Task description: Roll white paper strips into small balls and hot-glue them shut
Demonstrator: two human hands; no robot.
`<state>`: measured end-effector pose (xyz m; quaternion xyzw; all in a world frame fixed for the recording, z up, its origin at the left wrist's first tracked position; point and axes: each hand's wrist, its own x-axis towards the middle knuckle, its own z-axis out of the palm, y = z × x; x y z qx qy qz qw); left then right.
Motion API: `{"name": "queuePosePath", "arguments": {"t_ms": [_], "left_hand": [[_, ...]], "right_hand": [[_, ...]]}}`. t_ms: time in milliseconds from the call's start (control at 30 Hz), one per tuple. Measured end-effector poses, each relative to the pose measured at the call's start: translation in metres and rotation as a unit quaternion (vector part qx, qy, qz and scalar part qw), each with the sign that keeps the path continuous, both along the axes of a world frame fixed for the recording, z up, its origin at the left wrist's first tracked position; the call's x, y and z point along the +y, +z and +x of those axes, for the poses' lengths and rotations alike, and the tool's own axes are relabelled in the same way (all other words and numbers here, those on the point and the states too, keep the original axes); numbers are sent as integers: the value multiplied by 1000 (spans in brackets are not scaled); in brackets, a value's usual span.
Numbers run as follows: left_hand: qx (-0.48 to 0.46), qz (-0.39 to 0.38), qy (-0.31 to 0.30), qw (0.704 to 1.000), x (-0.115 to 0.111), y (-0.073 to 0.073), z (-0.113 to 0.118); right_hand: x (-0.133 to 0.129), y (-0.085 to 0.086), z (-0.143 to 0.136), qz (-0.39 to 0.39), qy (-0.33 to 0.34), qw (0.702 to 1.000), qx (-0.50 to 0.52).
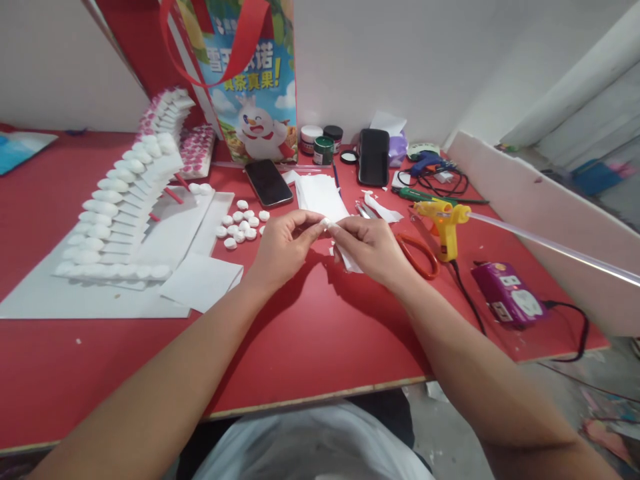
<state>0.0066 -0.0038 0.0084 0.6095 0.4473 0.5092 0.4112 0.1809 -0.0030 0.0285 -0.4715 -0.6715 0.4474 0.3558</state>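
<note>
My left hand [286,248] and my right hand [369,244] meet above the middle of the table. Between their thumbs and fingertips they pinch a small white piece [326,223], mostly covered by the fingers; it looks like paper or tissue. Beside my left hand lies a loose group of round white discs [242,225]. Behind both hands rests a stack of white paper sheets [320,193]. Under my right hand a white strip [351,261] shows in part, and the red handle of scissors [419,256] pokes out next to that wrist.
At left stands a white stepped model [133,207] with padded pieces on white boards [30,293]. A phone [269,183], paint jars [323,151] and a printed bag [260,87] are behind. On the right are a yellow glue gun [445,227] with a long stick and a purple power box [507,293].
</note>
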Motion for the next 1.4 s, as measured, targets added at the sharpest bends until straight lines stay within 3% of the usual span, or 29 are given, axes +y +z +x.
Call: {"name": "queuePosePath", "arguments": {"t_ms": [100,267,400,500,633,700,800,933,1033,1100,1200,1400], "left_hand": [[46,87,52,994,-5,-2,7],[140,268,115,946,-6,-10,12],[209,344,126,907,-7,-12,12],[184,316,96,926,-7,-9,10],[81,180,19,980,-2,-5,2],[78,157,-13,984,0,-5,-1],[123,199,-4,972,1,-4,-2],[179,235,53,954,-2,-2,0],[172,201,36,964,-3,0,0],[159,177,21,971,-3,0,0],[144,168,16,975,-2,-1,-1],[119,158,24,980,-1,1,-1]], "right_hand": [[-4,-4,-5,121,-59,990,-49],[-7,-4,-5,113,-8,993,-20],[-7,-3,-3,127,-18,991,-31],[-5,-3,1,101,-14,995,-21],[-2,-3,7,88,40,995,-37],[-2,-4,7,88,49,994,-34],[-3,-5,3,43,40,998,26],[2,-1,-4,-124,34,977,170],[8,3,-3,-291,46,921,256],[10,4,-2,-349,60,892,280],[10,5,1,-350,68,885,299],[6,2,4,-293,77,904,301]]}}
